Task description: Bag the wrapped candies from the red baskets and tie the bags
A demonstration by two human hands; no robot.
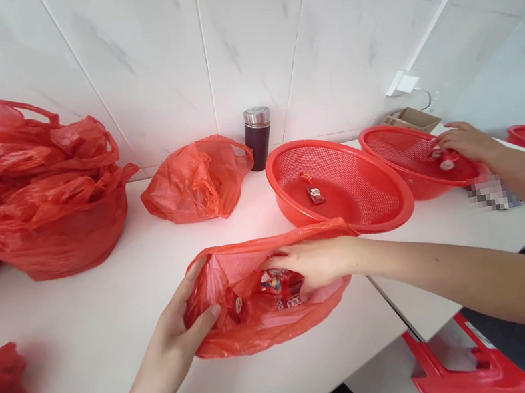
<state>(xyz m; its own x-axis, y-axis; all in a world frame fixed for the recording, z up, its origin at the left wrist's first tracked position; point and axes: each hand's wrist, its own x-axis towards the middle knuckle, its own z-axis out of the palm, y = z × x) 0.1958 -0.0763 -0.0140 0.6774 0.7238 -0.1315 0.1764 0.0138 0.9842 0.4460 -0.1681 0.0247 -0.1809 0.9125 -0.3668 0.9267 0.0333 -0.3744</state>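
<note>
Right now the red plastic bag (265,325) is lying open near the front edge of the white table (84,309), with bare room on its left. The left hand (184,325) is pinching the bag's rim, fingers clamped on it. The right hand (315,262) is reaching inside, fingers curling together on a red candy packet (278,283). Behind, a red basket (342,186) is holding two small candies.

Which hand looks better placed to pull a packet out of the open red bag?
Probably the right hand: its fingers are already inside the bag, on the packets. The left hand only holds the rim open.
</note>
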